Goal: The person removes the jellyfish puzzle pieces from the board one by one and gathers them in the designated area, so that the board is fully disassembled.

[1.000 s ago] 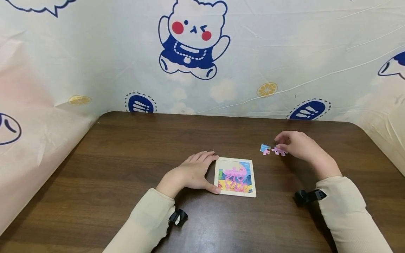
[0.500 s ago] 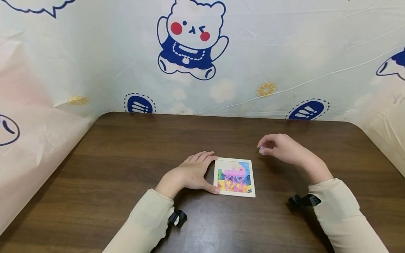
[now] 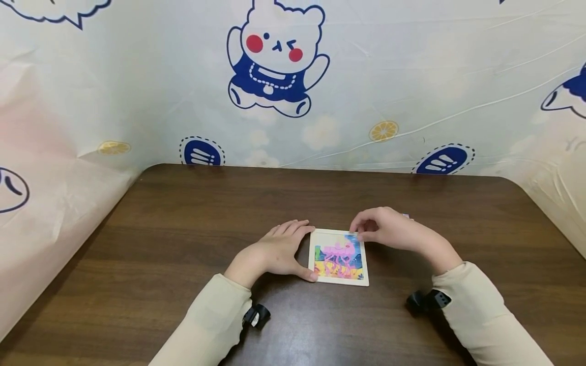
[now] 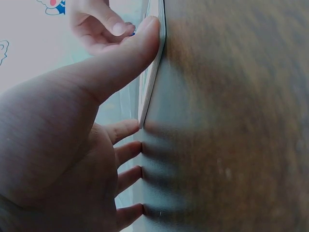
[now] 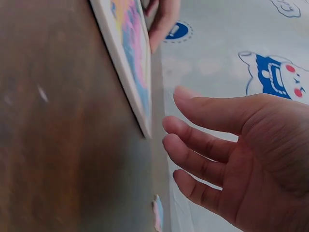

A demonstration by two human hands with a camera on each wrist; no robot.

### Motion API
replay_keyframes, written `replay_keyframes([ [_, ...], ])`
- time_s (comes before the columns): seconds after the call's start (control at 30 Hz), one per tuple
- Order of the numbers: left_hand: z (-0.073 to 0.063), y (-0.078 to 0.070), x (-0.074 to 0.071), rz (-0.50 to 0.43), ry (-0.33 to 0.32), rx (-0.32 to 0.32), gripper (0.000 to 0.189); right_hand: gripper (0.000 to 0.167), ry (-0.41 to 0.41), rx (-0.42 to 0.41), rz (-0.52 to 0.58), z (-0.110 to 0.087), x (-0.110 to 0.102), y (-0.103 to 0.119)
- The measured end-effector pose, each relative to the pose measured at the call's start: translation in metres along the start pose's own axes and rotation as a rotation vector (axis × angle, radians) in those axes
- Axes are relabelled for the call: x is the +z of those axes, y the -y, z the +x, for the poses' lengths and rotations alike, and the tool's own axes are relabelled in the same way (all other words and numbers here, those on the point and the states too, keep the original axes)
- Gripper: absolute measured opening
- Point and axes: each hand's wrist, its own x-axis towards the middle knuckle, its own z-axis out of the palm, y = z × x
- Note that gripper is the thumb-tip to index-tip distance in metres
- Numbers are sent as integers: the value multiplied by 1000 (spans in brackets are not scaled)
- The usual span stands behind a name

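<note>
A square jigsaw puzzle (image 3: 339, 260) in a pale frame lies on the table, with a pink jellyfish picture and a bare cream patch at its upper left. My left hand (image 3: 280, 251) rests at its left edge, thumb on the lower left corner and fingers spread toward the upper left. Above the upper right corner is my right hand (image 3: 389, 229), thumb and fingers bent together. It pinches a small puzzle piece, mostly hidden; a dark blue bit (image 4: 133, 34) shows at the fingertips in the left wrist view. Another loose puzzle piece (image 5: 158, 212) lies on the table behind the right hand.
The brown wooden table (image 3: 206, 213) reaches back to a printed cloth (image 3: 412, 61) hung behind it and along both sides. Black wrist cameras (image 3: 258, 316) sit under the sleeves.
My right hand has gone from the loose pieces leftward and nearer, to the puzzle's upper right corner, taking one piece along. The left hand keeps its place on the frame.
</note>
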Motion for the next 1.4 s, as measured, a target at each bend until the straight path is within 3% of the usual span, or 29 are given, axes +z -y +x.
replay_keyframes([
  [0.47,-2,-5,-4,-19,3,3,102,15,76,-29,-59,5,12,4],
  [1.13,-3,-5,-5,-22,4,-7,102,19,55,-19,-142,6,19,7],
  [1.4,-2,-4,-5,-21,7,-3,102,18,49,11,-119,7,19,9],
])
